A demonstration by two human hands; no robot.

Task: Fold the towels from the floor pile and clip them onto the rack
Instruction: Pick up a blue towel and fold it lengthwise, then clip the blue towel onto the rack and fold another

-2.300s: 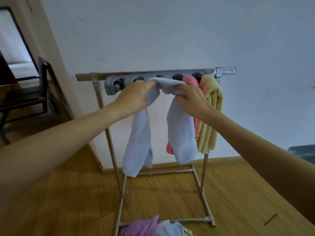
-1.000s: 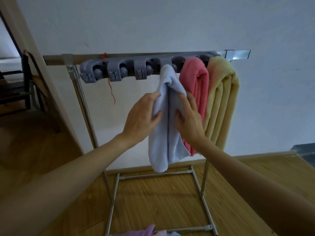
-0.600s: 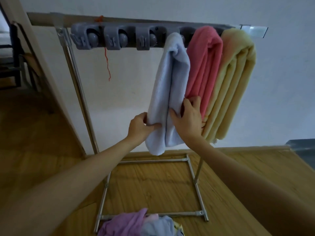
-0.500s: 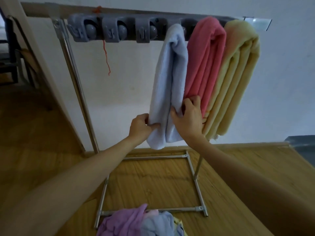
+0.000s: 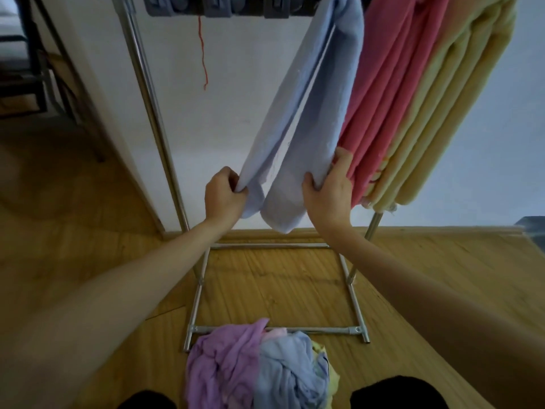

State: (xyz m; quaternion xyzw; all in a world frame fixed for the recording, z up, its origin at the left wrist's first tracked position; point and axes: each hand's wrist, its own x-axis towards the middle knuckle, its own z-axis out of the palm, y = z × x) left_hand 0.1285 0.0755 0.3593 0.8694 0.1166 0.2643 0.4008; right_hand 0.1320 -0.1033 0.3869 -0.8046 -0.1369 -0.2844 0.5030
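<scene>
A light blue towel hangs folded from the grey clip bar at the top of the metal rack. My left hand grips the towel's lower left edge. My right hand holds its lower right edge, thumb in front. To the right hang a pink towel and a yellow towel. On the floor near me lies the pile: a purple towel, a blue one and a bit of yellow.
The rack's base frame lies on the wooden floor just beyond the pile. A white wall stands behind the rack. A dark metal frame stands at the far left. A red thread dangles from the clip bar.
The view has tilted down and closer. Both hands slid down the blue towel from its middle to its bottom edges, and the floor pile came fully into view.
</scene>
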